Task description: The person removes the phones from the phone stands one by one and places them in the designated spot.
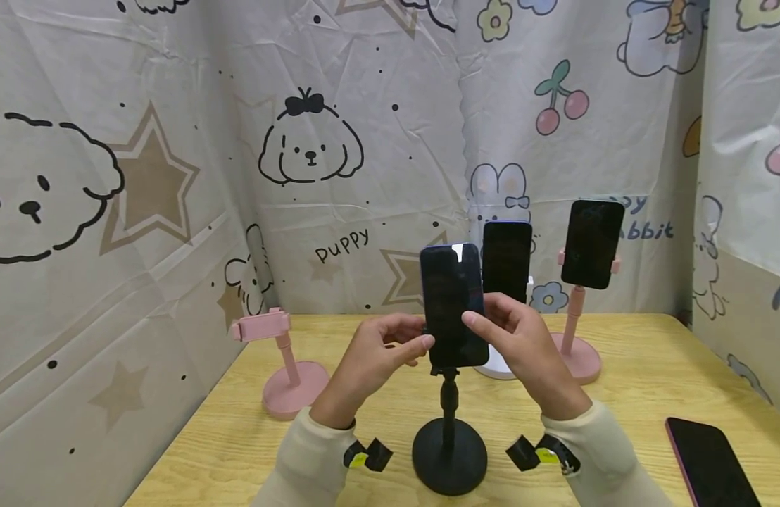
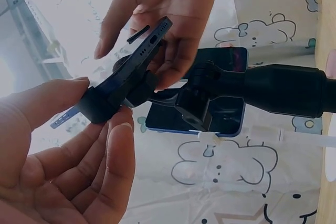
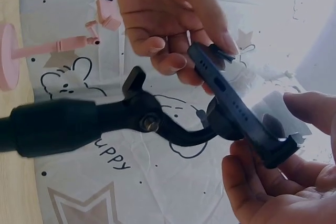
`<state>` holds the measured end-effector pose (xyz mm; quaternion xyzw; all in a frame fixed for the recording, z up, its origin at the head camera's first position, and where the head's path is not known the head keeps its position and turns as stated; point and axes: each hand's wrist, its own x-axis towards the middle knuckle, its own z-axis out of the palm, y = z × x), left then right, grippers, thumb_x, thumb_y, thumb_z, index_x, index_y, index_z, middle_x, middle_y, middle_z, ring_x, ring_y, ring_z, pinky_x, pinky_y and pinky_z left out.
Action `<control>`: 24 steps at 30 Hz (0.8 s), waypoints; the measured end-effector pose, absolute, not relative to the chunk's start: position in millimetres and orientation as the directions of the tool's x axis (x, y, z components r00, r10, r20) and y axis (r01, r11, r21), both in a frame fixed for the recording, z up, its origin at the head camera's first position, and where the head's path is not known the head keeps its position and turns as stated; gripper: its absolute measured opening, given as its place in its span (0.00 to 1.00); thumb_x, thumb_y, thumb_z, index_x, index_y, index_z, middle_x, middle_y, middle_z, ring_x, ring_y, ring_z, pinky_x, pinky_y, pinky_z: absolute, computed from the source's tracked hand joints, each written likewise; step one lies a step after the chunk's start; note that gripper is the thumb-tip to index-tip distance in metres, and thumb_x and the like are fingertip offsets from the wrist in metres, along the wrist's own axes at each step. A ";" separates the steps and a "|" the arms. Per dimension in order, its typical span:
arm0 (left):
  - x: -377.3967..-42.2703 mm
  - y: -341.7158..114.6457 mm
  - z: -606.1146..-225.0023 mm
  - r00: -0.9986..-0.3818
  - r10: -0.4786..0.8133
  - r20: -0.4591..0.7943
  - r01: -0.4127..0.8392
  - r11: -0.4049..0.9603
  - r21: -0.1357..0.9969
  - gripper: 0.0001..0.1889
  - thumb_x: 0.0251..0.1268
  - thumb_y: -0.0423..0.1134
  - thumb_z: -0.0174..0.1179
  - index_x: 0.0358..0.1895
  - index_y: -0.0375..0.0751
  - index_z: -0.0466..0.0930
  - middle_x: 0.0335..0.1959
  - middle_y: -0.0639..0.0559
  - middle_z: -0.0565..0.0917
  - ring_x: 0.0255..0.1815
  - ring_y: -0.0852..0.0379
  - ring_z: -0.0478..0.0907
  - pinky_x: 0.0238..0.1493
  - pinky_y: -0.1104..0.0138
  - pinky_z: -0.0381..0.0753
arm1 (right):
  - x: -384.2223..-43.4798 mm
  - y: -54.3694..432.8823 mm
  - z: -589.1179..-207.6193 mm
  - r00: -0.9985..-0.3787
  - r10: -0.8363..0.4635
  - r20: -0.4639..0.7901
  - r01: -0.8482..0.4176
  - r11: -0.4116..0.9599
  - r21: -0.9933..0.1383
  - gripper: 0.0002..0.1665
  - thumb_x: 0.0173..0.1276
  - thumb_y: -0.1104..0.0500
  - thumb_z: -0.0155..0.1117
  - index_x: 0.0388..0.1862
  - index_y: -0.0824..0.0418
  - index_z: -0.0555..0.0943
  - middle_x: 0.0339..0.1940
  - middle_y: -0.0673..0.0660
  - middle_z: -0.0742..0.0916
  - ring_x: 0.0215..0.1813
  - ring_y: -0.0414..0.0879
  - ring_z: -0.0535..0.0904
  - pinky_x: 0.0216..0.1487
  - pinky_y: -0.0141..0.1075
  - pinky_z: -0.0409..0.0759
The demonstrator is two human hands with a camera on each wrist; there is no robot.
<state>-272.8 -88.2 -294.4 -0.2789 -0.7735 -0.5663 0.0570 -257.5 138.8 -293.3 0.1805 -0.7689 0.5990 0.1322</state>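
A dark phone (image 1: 453, 303) sits upright in the clamp of a black phone stand (image 1: 450, 458). My left hand (image 1: 386, 352) pinches the clamp's left end, thumb in front and curled fingers behind. At the opposite edge, my right hand (image 1: 523, 352) has its fingers curled behind the clamp, with the thumb over the screen side. The left wrist view shows the phone's bottom edge (image 2: 152, 40) and the black clamp arm (image 2: 97, 106). Seen from the right wrist, the right thumb stands a little off the screen.
A pink phone stand (image 1: 291, 387) holding no phone is at the left. Behind the black stand, another phone (image 1: 507, 257) is on a white stand (image 1: 500, 367); a third phone (image 1: 593, 243) is on a pink stand (image 1: 580, 359). One phone (image 1: 713, 465) lies at the table's right front.
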 end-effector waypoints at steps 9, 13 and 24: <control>-274.1 -88.9 -295.4 -0.832 0.383 0.402 0.498 0.195 0.845 0.17 0.61 0.40 0.66 0.52 0.39 0.82 0.40 0.46 0.85 0.37 0.54 0.81 0.36 0.63 0.84 | -258.6 133.7 -285.0 -0.887 -0.141 0.439 -0.450 0.061 -0.891 0.26 0.69 0.47 0.62 0.59 0.61 0.75 0.52 0.58 0.83 0.53 0.52 0.79 0.59 0.39 0.74; -274.4 -89.1 -296.5 -0.828 0.391 0.402 0.501 0.194 0.844 0.17 0.62 0.40 0.66 0.53 0.39 0.82 0.42 0.46 0.85 0.37 0.53 0.81 0.37 0.63 0.84 | -260.2 131.3 -283.4 -0.892 -0.161 0.422 -0.429 0.008 -0.903 0.26 0.70 0.48 0.62 0.59 0.62 0.75 0.50 0.59 0.84 0.53 0.52 0.80 0.60 0.41 0.74; -272.9 -88.0 -296.1 -0.816 0.396 0.422 0.523 0.194 0.830 0.16 0.63 0.39 0.65 0.52 0.37 0.82 0.43 0.45 0.85 0.37 0.54 0.82 0.36 0.63 0.84 | -258.3 121.6 -283.3 -0.882 -0.159 0.443 -0.449 0.000 -0.894 0.25 0.70 0.50 0.62 0.61 0.60 0.72 0.49 0.60 0.83 0.52 0.51 0.81 0.56 0.44 0.78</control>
